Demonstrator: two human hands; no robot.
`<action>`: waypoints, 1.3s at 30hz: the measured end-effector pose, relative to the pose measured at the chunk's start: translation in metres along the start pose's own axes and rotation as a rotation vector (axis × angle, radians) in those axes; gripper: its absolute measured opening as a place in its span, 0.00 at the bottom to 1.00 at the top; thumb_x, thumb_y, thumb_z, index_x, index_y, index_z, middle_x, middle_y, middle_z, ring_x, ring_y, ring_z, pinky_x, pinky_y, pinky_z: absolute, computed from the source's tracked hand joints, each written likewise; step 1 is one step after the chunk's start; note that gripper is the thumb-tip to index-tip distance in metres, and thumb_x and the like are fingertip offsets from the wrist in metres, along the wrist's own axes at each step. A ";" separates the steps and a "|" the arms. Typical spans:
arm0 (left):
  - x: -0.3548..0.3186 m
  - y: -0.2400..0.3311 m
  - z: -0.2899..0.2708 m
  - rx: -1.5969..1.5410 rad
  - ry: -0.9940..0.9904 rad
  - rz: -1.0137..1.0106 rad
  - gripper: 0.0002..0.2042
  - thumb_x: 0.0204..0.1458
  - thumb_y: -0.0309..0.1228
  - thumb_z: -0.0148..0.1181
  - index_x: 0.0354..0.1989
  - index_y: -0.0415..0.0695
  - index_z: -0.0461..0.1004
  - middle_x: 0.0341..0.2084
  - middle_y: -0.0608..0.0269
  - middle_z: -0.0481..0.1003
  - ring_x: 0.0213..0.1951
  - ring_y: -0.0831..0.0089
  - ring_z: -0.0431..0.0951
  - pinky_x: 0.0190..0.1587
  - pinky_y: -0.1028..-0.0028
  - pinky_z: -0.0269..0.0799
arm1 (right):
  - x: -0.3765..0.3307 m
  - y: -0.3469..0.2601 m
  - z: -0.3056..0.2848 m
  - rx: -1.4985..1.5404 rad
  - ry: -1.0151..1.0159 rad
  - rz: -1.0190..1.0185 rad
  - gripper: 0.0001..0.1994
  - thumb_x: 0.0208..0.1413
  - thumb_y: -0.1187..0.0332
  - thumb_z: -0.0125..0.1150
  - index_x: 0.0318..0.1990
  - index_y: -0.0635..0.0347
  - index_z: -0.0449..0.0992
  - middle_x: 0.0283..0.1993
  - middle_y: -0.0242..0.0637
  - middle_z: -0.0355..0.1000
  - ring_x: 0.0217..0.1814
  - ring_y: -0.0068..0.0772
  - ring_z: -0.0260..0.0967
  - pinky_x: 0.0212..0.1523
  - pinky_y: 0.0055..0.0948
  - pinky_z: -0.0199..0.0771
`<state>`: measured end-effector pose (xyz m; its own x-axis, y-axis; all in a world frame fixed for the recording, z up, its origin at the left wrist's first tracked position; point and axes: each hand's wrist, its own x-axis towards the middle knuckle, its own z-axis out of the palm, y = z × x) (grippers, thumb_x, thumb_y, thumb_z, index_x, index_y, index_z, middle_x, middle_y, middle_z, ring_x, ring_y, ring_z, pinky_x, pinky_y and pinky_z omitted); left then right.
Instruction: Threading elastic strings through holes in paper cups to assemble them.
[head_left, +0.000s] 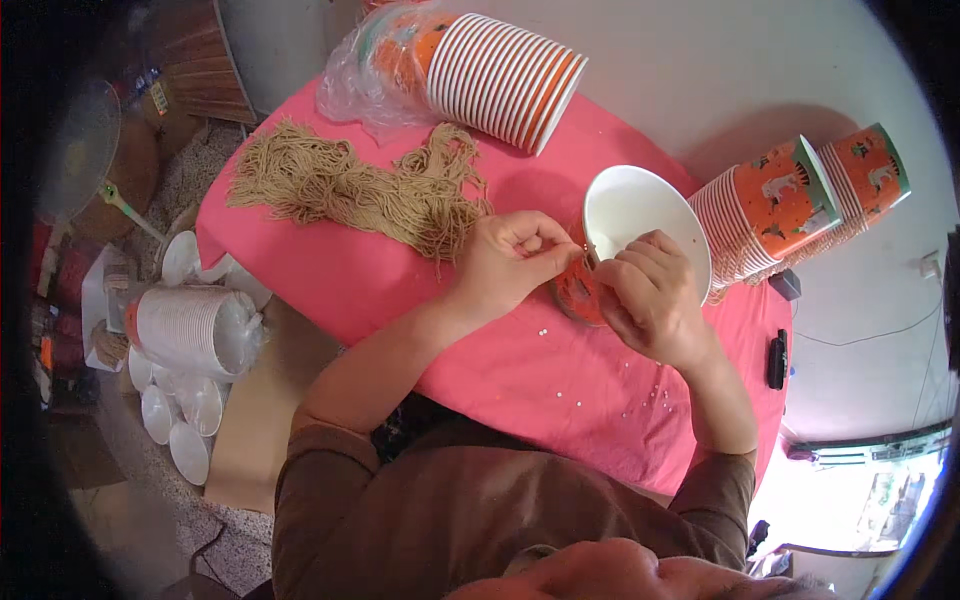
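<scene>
A paper bucket (pixel 632 198) with a white inside and an orange printed outer wall stands tilted on the pink-covered table, its mouth facing up toward me. My left hand (pixel 515 262) is at its left rim, thumb and forefinger pinched together; what they hold is too small to make out. Over the near side of the mouth, my right hand (pixel 652 295) is closed, its fingers curled and its thumb close to the same spot on the rim. Whatever lies in its fingers is hidden. A heap of tan cords (pixel 350 192) spreads out just beyond my left hand.
Nested buckets in clear plastic (pixel 505 80) lie at the back. More orange stacks (pixel 775 205) lean at the right, with cords beneath. Small white beads (pixel 560 394) are scattered on the pink cloth (pixel 490 365). On the floor at left are wrapped white buckets (pixel 185 330) and a cardboard sheet (pixel 265 420).
</scene>
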<state>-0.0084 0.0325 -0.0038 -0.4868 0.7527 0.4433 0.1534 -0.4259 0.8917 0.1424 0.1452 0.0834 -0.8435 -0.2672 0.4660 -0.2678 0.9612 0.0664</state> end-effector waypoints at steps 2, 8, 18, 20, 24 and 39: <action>0.002 0.001 0.000 -0.017 0.022 0.009 0.02 0.50 0.22 0.64 0.30 0.39 0.77 0.14 0.80 0.65 0.20 0.91 0.62 0.22 0.85 0.58 | -0.001 0.001 0.003 -0.002 0.022 -0.013 0.11 0.36 0.73 0.64 0.31 0.63 0.71 0.25 0.37 0.68 0.27 0.38 0.68 0.32 0.35 0.65; 0.013 -0.010 -0.011 0.113 -0.001 0.313 0.04 0.51 0.22 0.62 0.35 0.39 0.76 0.34 0.70 0.71 0.30 0.84 0.72 0.31 0.84 0.67 | -0.012 -0.013 -0.006 -0.191 0.002 -0.016 0.09 0.41 0.70 0.60 0.32 0.62 0.73 0.26 0.33 0.68 0.27 0.32 0.67 0.33 0.33 0.67; -0.016 0.018 -0.006 -0.136 -0.274 -0.412 0.07 0.55 0.29 0.60 0.36 0.38 0.77 0.26 0.70 0.75 0.28 0.87 0.70 0.28 0.83 0.66 | -0.032 -0.043 0.016 -0.549 0.097 -0.048 0.15 0.39 0.69 0.56 0.38 0.62 0.77 0.23 0.27 0.63 0.26 0.24 0.63 0.34 0.28 0.64; -0.015 0.008 0.004 -0.201 -0.270 -0.346 0.07 0.56 0.30 0.59 0.36 0.38 0.77 0.25 0.70 0.75 0.27 0.86 0.70 0.27 0.83 0.66 | -0.031 -0.043 0.023 -0.556 0.107 -0.053 0.15 0.40 0.69 0.56 0.39 0.62 0.78 0.22 0.26 0.62 0.26 0.24 0.63 0.34 0.28 0.63; -0.006 0.009 -0.004 -0.309 -0.344 -0.478 0.07 0.57 0.30 0.58 0.36 0.38 0.76 0.24 0.70 0.72 0.24 0.86 0.67 0.24 0.83 0.64 | -0.036 -0.039 0.025 -0.431 0.137 -0.044 0.15 0.41 0.70 0.57 0.39 0.62 0.78 0.22 0.26 0.62 0.24 0.23 0.63 0.30 0.28 0.61; -0.014 -0.005 0.008 -0.253 -0.269 -0.458 0.08 0.60 0.34 0.54 0.37 0.43 0.75 0.24 0.76 0.69 0.22 0.89 0.64 0.22 0.85 0.58 | -0.041 -0.051 0.043 -0.158 -0.022 0.306 0.06 0.42 0.75 0.58 0.29 0.60 0.69 0.19 0.36 0.63 0.22 0.36 0.66 0.24 0.35 0.62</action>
<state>0.0049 0.0282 -0.0140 -0.2143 0.9752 0.0551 -0.2477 -0.1088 0.9627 0.1706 0.1047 0.0229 -0.8840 0.0358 0.4662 0.0734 0.9953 0.0628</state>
